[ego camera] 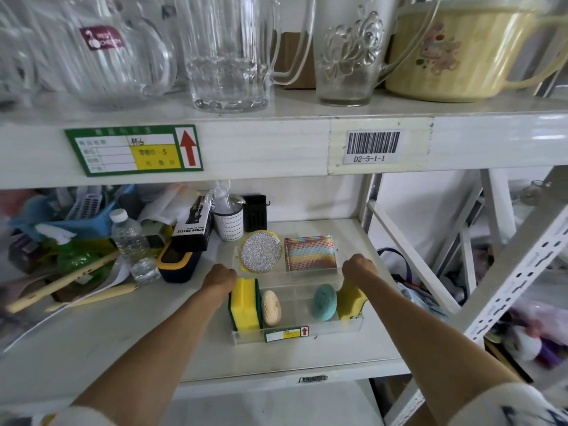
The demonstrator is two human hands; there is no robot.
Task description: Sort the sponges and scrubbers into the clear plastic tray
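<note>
The clear plastic tray (pixel 333 329) sits on the lower shelf. Its back row holds a round silver glitter scrubber (pixel 260 252) and a rainbow-striped sponge (pixel 309 253). The front row holds a yellow-and-green sponge stack (pixel 245 304), a beige scrubber (pixel 271 308), a teal scrubber (pixel 324 302) and an upright yellow sponge (pixel 350 302). My left hand (pixel 219 278) is closed against the tray's left wall, beside the sponge stack. My right hand (pixel 359 267) is closed on the top of the yellow sponge at the tray's right end.
Left of the tray lie a black-and-yellow case (pixel 178 262), a water bottle (pixel 130 241), a spray bottle box (pixel 193 224), wooden sticks (pixel 64 281) and a blue basket (pixel 70 216). Glass jugs (pixel 229 50) and a yellow pot (pixel 461 47) stand on the upper shelf (pixel 276 146).
</note>
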